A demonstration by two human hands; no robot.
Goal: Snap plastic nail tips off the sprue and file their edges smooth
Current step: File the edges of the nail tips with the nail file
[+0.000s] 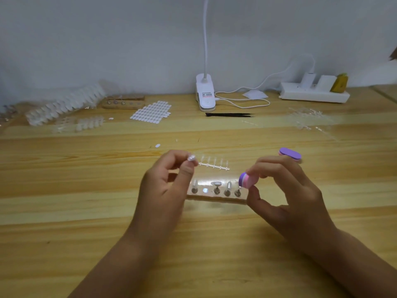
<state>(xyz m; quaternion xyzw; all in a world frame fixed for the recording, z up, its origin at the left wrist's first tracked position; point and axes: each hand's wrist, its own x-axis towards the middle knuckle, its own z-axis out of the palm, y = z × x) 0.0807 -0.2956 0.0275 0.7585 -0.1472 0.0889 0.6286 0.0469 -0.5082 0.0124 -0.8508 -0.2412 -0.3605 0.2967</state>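
My left hand (169,183) pinches a small clear nail tip (191,157) between thumb and forefinger, held above the table. My right hand (283,190) grips a small purple-and-pink file block (247,180) by its end, a short gap to the right of the tip. A clear sprue (214,165) with several stubs lies flat just beyond the hands. Between the hands stands a wooden holder (214,195) with several metal pegs, some carrying nail tips.
A second purple file block (290,154) lies at the right. Farther back are sheets of clear nail tips (64,106), a white sticker sheet (151,112), another wooden holder (123,102), black tweezers (228,114), a clip lamp (205,93), a power strip (313,93) and empty sprues (307,118).
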